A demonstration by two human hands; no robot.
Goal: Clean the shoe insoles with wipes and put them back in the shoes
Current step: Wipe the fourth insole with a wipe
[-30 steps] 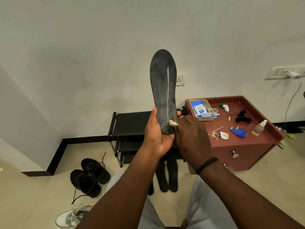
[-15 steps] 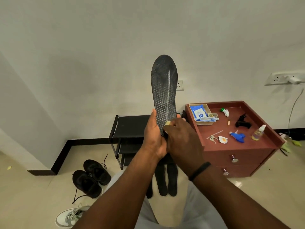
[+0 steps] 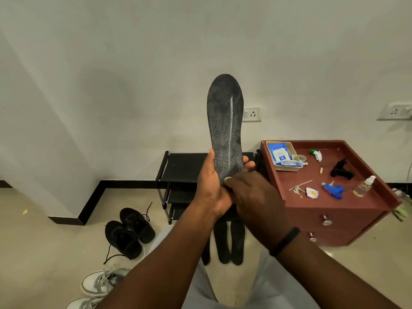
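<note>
My left hand (image 3: 213, 186) grips the heel end of a dark dotted insole (image 3: 225, 121) and holds it upright before the wall. My right hand (image 3: 256, 197) lies across the insole's lower end, its fingers curled around a small pale wipe (image 3: 227, 179) that only just shows at the fingertips. Other dark insoles (image 3: 229, 244) lie on the floor below my hands. A pair of black shoes (image 3: 129, 233) sits on the floor to the left, and white sneakers (image 3: 98, 284) lie nearer to me.
A black shoe rack (image 3: 182, 168) stands against the wall. To its right is a red-brown cabinet (image 3: 334, 206) carrying a tray with a blue wipe pack (image 3: 279, 153), keys, a blue sprayer, a small bottle and a black object.
My right hand has slid down the insole toward the heel, so less of the wipe shows. The view has shifted, placing the insole and hands lower in the frame.
</note>
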